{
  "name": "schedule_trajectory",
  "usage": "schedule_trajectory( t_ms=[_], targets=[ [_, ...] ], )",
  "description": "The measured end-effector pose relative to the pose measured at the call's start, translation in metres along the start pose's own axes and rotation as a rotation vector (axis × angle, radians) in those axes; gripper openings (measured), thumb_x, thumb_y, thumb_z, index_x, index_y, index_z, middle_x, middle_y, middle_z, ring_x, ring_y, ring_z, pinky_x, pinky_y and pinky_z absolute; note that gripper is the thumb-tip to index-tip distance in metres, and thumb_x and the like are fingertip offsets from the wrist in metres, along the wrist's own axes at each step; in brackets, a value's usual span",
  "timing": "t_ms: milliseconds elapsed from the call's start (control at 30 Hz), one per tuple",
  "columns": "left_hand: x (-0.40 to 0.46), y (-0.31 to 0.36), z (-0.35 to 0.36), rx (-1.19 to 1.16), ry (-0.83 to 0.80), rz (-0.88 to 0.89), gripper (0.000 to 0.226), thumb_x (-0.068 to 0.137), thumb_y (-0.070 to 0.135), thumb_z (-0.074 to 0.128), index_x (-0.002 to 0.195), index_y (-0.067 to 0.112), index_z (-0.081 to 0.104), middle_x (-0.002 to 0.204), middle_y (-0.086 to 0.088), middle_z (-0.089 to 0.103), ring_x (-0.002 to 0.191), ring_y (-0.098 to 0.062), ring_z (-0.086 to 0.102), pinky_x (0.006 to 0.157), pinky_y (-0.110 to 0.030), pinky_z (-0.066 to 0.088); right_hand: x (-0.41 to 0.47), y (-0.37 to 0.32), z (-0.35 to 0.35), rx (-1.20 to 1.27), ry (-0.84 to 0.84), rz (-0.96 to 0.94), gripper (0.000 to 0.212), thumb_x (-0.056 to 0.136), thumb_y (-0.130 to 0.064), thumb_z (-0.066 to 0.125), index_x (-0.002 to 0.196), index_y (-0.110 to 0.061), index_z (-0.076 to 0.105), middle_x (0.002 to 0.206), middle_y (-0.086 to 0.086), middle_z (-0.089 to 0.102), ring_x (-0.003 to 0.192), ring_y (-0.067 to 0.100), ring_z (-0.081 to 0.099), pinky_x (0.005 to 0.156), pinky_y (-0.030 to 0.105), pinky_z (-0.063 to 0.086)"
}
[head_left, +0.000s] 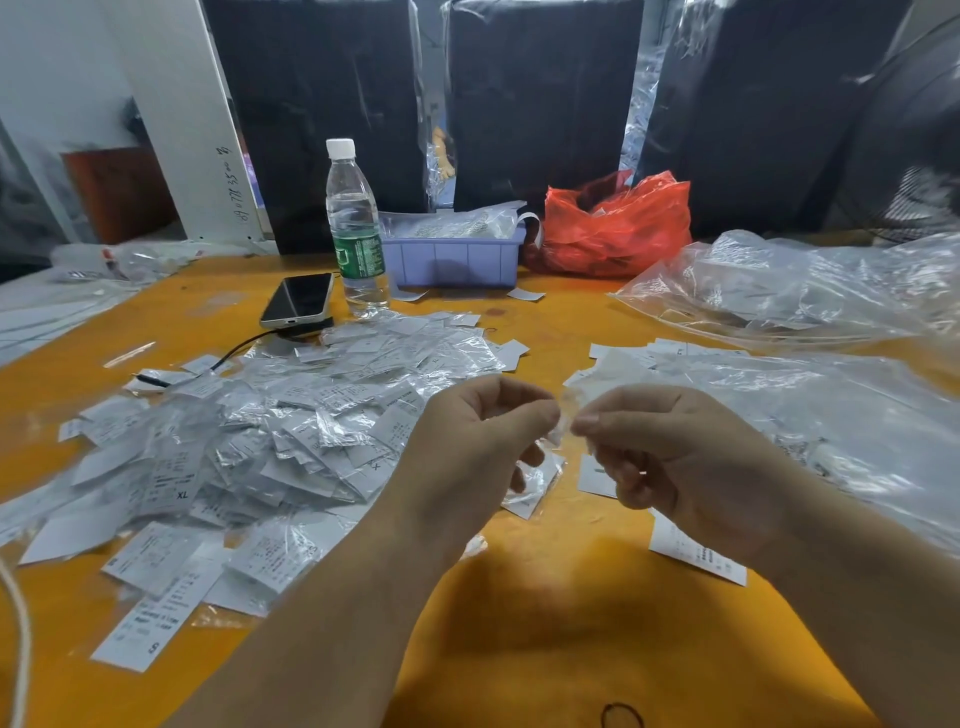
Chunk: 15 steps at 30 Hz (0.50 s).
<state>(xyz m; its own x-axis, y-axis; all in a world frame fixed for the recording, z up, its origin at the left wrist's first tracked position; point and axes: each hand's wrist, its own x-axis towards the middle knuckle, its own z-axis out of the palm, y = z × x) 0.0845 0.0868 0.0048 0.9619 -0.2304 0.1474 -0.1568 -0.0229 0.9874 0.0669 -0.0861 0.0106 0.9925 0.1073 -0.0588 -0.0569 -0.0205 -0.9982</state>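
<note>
Above the orange table (519, 623), my left hand (467, 447) and my right hand (685, 462) face each other. Together they pinch a small clear plastic sleeve (563, 415) between thumb and forefinger, one hand on each side. To the left lies a big heap of white printed labels in clear sleeves (249, 447). More labels (696, 556) lie under and beside my right hand. Whether a label sits inside the held sleeve is unclear.
A water bottle (356, 228), a phone (298, 301) with a cable, a purple bin (452, 257) and a red plastic bag (618, 228) stand at the back. Clear plastic bags (805, 291) cover the right side. Black wrapped bundles (540, 98) line the far edge.
</note>
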Motion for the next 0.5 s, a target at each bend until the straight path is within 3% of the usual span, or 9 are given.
schedule_trajectory(
  t_ms=[133,500],
  targets=[
    [-0.0010,0.0033,0.0007,-0.162,0.013,-0.023,0.013,0.086,-0.002,0.067,0.096,0.007,0.068,0.082,-0.008,0.069,0.066,-0.016,0.068,0.058,-0.025,0.055,0.0028,-0.0011,-0.0020,0.119,0.100,-0.009,0.012,0.065,-0.019,0.075,0.067,-0.009,0.070,0.058,0.004,0.049,0.047,0.011,0.041,0.042,0.020,0.034],
    [-0.0022,0.0043,0.0017,-0.189,-0.086,-0.019,0.018,0.084,-0.006,0.068,0.085,0.012,0.071,0.073,-0.005,0.069,0.064,-0.019,0.066,0.057,-0.028,0.056,0.0029,-0.0003,-0.0005,0.174,0.092,-0.009,0.014,0.064,-0.025,0.074,0.064,-0.012,0.069,0.059,0.004,0.049,0.048,0.011,0.041,0.041,0.020,0.035]
  ],
)
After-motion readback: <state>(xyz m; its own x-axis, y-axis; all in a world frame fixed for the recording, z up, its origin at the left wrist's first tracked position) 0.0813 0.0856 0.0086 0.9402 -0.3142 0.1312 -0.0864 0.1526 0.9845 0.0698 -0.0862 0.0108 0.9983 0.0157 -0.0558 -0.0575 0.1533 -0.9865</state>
